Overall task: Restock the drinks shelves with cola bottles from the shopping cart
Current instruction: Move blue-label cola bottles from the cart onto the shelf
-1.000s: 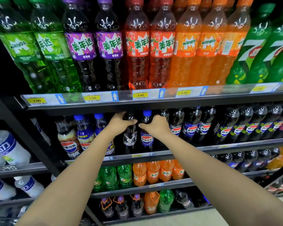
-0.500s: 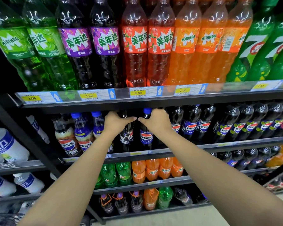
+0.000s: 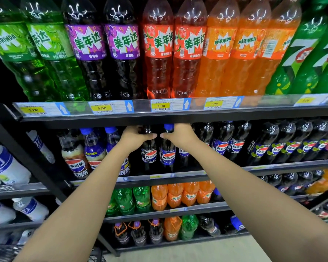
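Note:
Both arms reach into the second shelf [image 3: 178, 175] of the drinks rack. My left hand [image 3: 134, 134] grips the neck of a black-labelled cola bottle [image 3: 149, 154]. Beside it, my right hand [image 3: 180, 133] grips the neck of a blue-capped, blue-labelled cola bottle [image 3: 167, 156]. Both bottles stand upright on the shelf, side by side, among a row of cola bottles [image 3: 273, 146] running to the right. My thumbs nearly touch between the two necks. Wire mesh of the shopping cart [image 3: 4, 252] shows at the bottom left corner.
The shelf above [image 3: 159, 118] hangs low over my hands and carries tall green, purple, red and orange soda bottles [image 3: 159, 53]. Lower shelves hold small green and orange bottles [image 3: 159, 197]. White bottles [image 3: 6, 167] fill the rack on the left.
Both hands stay on the same two bottle necks. The two bottles have turned, so their labels now face front. The camera has tilted slightly upward.

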Demonstrator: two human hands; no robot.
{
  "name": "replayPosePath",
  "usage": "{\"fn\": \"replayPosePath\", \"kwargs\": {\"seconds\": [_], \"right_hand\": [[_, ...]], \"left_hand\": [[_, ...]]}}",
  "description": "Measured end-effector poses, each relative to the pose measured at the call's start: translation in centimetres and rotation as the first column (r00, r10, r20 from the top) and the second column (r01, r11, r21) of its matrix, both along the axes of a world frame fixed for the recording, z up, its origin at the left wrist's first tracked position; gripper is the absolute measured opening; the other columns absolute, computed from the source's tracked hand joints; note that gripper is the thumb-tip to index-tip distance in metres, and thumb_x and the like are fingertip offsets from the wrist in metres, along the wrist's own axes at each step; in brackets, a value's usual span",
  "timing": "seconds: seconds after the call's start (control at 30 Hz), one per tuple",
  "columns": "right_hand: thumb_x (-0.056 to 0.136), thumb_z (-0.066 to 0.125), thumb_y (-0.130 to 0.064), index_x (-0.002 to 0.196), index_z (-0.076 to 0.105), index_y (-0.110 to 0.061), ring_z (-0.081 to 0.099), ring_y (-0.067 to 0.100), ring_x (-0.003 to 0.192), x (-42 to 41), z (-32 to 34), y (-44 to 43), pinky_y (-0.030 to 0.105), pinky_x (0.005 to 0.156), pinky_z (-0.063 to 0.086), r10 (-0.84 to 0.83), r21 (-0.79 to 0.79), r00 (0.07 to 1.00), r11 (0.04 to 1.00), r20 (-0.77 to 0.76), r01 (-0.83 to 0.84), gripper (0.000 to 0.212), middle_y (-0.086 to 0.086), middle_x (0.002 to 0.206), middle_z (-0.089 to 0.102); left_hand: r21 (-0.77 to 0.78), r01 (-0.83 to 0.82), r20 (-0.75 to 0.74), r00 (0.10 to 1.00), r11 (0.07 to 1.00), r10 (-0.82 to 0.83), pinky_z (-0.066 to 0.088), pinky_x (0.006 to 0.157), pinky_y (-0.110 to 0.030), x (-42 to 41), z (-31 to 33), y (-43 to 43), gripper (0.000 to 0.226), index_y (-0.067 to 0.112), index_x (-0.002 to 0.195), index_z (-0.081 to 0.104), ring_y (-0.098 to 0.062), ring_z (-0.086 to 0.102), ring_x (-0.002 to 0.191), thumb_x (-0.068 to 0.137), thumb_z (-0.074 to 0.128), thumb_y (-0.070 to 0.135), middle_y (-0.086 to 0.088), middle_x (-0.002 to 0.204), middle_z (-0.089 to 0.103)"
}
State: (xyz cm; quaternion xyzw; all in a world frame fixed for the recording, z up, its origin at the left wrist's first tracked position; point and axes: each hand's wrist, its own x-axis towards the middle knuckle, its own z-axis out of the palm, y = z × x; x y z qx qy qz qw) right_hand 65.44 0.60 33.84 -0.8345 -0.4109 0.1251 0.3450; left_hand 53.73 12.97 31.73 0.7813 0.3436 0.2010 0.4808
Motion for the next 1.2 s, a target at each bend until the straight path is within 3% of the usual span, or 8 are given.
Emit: {"fn": "replayPosePath", "kwargs": {"seconds": [0.1, 0.2, 0.33, 0.47, 0.63, 0.77, 0.93, 1.2], "right_hand": [[0.083, 0.074, -0.025, 0.113, 0.055, -0.005, 0.050, 0.016, 0.074, 0.1, -0.2, -0.1, 0.021, 0.060, 0.040, 0.005, 0.071, 1.000, 0.997, -0.013, -0.004, 0.041, 0.005, 0.091, 0.055], [0.079, 0.077, -0.027, 0.113, 0.057, -0.004, 0.057, 0.019, 0.083, 0.0, -0.6, -0.1, 0.027, 0.074, 0.048, -0.009, 0.105, 1.000, 0.994, 0.020, 0.007, 0.045, 0.005, 0.097, 0.061], [0.078, 0.077, -0.033, 0.097, 0.061, -0.008, 0.052, 0.010, 0.071, -0.2, -1.4, -0.9, 0.021, 0.068, 0.037, -0.035, 0.121, 0.997, 0.992, 0.074, 0.026, 0.036, -0.005, 0.078, 0.059], [0.077, 0.078, -0.028, 0.119, 0.056, -0.004, 0.059, 0.020, 0.103, -0.7, -1.8, -1.3, 0.020, 0.077, 0.039, -0.024, 0.127, 0.997, 0.992, 0.078, 0.014, 0.053, 0.008, 0.112, 0.064], [0.078, 0.078, -0.025, 0.119, 0.058, -0.005, 0.058, 0.021, 0.107, -0.3, -1.7, -0.8, 0.020, 0.081, 0.038, 0.002, 0.139, 0.999, 0.990, 0.053, -0.009, 0.049, 0.008, 0.114, 0.064], [0.079, 0.077, -0.025, 0.117, 0.061, -0.006, 0.061, 0.022, 0.102, -0.1, -2.1, 0.0, 0.020, 0.079, 0.040, -0.009, 0.140, 0.999, 0.990, 0.045, 0.002, 0.046, 0.009, 0.109, 0.067], [0.079, 0.077, -0.028, 0.113, 0.064, -0.005, 0.062, 0.023, 0.101, 0.4, -2.5, 1.0, 0.019, 0.080, 0.040, -0.048, 0.126, 0.996, 0.991, 0.076, 0.038, 0.043, 0.009, 0.107, 0.068], [0.079, 0.076, -0.028, 0.107, 0.066, -0.002, 0.064, 0.027, 0.097, 0.3, -2.9, 1.7, 0.030, 0.086, 0.050, -0.069, 0.135, 0.990, 0.989, 0.126, 0.051, 0.039, 0.012, 0.101, 0.070]], "left_hand": [[-0.009, 0.012, 0.021, 1.000, 1.000, -0.011, 0.049, 0.098, -0.042, -0.3, -0.6, 0.2, 0.043, 0.026, 0.112, 0.058, -0.017, 0.057, 0.109, 0.077, 0.079, 0.036, 0.006, 0.114, 0.060], [-0.020, 0.006, 0.046, 0.999, 1.000, -0.005, 0.048, 0.099, -0.045, -0.5, -1.1, -0.1, 0.062, 0.017, 0.127, 0.056, -0.022, 0.056, 0.118, 0.076, 0.078, 0.043, 0.000, 0.128, 0.060], [0.000, -0.087, 0.092, 0.992, 0.996, 0.086, 0.041, 0.097, -0.030, -0.3, -2.0, -1.0, 0.071, 0.011, 0.137, 0.047, -0.024, 0.049, 0.127, 0.080, 0.074, 0.041, -0.006, 0.138, 0.053], [0.015, -0.125, 0.127, 0.984, 0.992, 0.122, 0.038, 0.094, -0.027, -0.1, -2.5, -1.6, 0.066, 0.011, 0.140, 0.043, -0.023, 0.046, 0.128, 0.086, 0.070, 0.037, -0.005, 0.140, 0.049], [-0.014, -0.099, 0.131, 0.986, 0.995, 0.100, 0.050, 0.094, -0.051, -0.2, -2.4, -0.8, 0.063, 0.014, 0.135, 0.048, -0.025, 0.055, 0.118, 0.083, 0.070, 0.043, -0.004, 0.131, 0.056], [-0.024, -0.099, 0.164, 0.981, 0.995, 0.102, 0.052, 0.090, -0.047, -0.1, -2.5, -0.6, 0.048, 0.015, 0.123, 0.055, -0.023, 0.060, 0.108, 0.085, 0.069, 0.040, 0.002, 0.113, 0.061], [-0.020, -0.088, 0.204, 0.975, 0.996, 0.090, 0.050, 0.093, -0.036, 0.2, -2.9, -0.4, 0.039, 0.012, 0.115, 0.061, -0.019, 0.062, 0.106, 0.085, 0.070, 0.035, -0.002, 0.111, 0.067], [-0.037, -0.056, 0.199, 0.978, 0.998, 0.063, 0.052, 0.089, -0.040, 0.4, -2.6, 0.0, 0.021, 0.023, 0.103, 0.061, -0.018, 0.063, 0.100, 0.088, 0.067, 0.035, 0.007, 0.099, 0.066]]}}
